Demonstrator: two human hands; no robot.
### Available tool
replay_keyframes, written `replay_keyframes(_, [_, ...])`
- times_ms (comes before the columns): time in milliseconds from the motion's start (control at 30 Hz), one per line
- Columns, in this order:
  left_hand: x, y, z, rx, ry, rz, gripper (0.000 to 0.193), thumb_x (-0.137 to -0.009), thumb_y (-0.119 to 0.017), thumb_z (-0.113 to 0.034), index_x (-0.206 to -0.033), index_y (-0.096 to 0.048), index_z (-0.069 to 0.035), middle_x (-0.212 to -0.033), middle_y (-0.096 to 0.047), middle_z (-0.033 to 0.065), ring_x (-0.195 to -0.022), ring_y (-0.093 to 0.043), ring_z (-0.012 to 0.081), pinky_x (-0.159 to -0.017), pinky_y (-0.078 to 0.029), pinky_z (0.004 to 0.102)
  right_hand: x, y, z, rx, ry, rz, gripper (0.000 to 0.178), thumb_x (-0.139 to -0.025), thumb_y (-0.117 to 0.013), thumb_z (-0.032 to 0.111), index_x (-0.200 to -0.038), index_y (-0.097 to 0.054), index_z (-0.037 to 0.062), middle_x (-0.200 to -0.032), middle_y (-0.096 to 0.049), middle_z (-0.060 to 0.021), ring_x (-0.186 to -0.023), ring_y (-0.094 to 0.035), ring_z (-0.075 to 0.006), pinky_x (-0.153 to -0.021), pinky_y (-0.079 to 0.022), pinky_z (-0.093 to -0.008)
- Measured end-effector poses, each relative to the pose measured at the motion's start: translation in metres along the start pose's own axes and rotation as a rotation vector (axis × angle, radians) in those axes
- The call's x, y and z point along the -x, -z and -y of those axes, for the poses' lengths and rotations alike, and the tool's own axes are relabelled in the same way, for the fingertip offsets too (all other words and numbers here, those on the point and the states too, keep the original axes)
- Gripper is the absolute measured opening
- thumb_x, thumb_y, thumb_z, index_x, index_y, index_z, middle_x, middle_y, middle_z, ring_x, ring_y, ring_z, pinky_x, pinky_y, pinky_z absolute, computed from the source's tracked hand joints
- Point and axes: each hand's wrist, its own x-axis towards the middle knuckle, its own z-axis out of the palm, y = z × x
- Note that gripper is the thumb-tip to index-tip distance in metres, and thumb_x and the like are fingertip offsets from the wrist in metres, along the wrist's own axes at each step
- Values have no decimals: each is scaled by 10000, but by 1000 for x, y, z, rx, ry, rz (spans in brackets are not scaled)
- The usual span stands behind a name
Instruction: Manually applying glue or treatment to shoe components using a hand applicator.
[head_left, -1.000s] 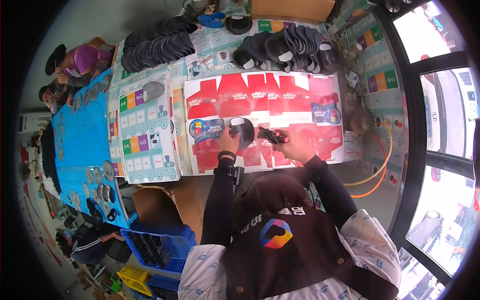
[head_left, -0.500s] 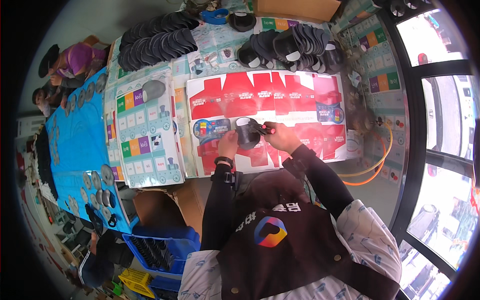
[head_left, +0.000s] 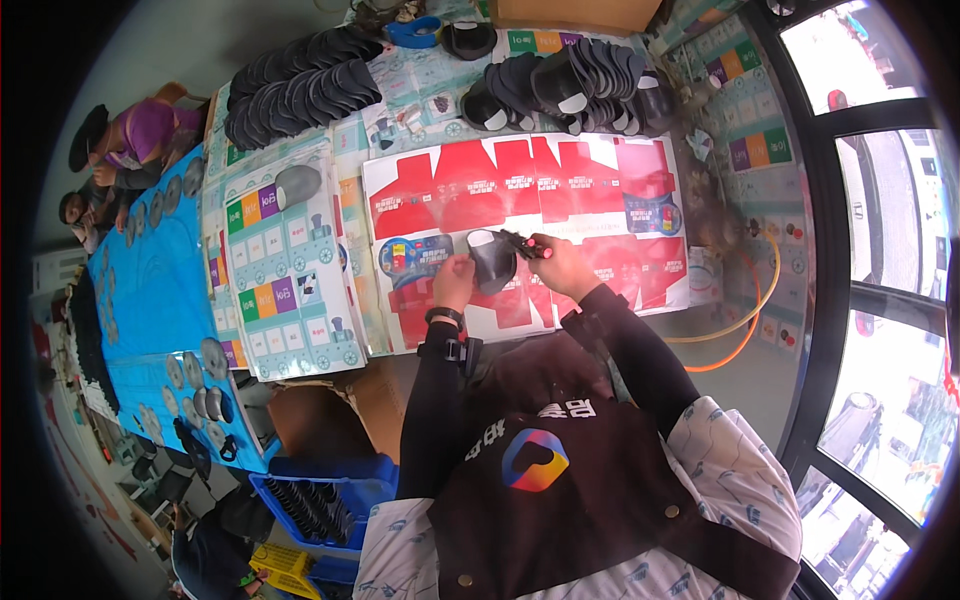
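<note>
Two hands grip: left hand [head_left: 455, 278] a dark shoe piece [head_left: 492, 260], right hand [head_left: 560, 263] a tool [head_left: 527, 244].

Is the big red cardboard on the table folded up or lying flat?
Lying flat: the red cardboard sheet is spread open on the table, its flaps all splayed out, under both hands.

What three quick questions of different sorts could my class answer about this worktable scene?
1. True or false: the left hand holds the dark curved piece over the red printed sheet.
2. What lies in the blue crate beside the person?
A. dark pieces
B. red sheets
C. orange hose
3. Fill in: the right hand brings a thin ____ to the dark piece.

Key:
1. true
2. A
3. tool; its kind is too small to tell.
</note>
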Motion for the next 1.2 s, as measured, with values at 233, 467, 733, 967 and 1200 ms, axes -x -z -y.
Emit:
replay_keyframes(233, [11, -12, -23, -5, 9, 15, 300, -1000, -647, -220, -1210, -633, -6, -964, -724, 69, -737, -700, 133, -625, -563, 270, 19, 9, -26, 236, -58, 12, 261, -851, -604, 222, -1029, -709, 61, -922, -691, -265, -918, -652, -476, -776, -510, -537])
replay_keyframes(467, [11, -1, -10, -168, -98, -54, 320, -991, -657, -237, -1220, -644, -14, -973, -724, 78, -728, -695, 132, -630, -557, 271, 23, 7, -21, 69, -115, -74, 252, -860, -605, 244, -1002, -704, 61, -919, -674, -271, -922, -640, -474, -785, -502, -519])
replay_keyframes(733, [15, 1, -10, -2, 17, -51, 297, -947, -675, -247, -1169, -688, -49, -1008, -761, 115, -838, -730, 203, -729, -565, 328, 25, 4, -11, -80, 18, -11, 256, -874, -589, 249, -1010, -681, 53, -891, -653, -276, -887, -618, -490, -749, -490, -513])
replay_keyframes(967, [16, -5, -17, -5, 9, -59, 293, -955, -670, -225, -1173, -687, -31, -993, -756, 113, -774, -711, 159, -677, -554, 303, 26, 6, -27, -35, 2, 16, 311, -889, -593, 294, -1007, -691, 24, -910, -664, -281, -893, -630, -485, -767, -509, -506])
replay_keyframes(1200, [19, -7, -22, 9, -5, -55, 293, -949, -679, -223, -1165, -690, -26, -974, -760, 113, -752, -715, 165, -663, -558, 303, 30, -4, -51, -9, -61, 47, 317, -862, -618, 243, -1070, -708, 21, -909, -691, -261, -905, -663, -456, -794, -523, -475])
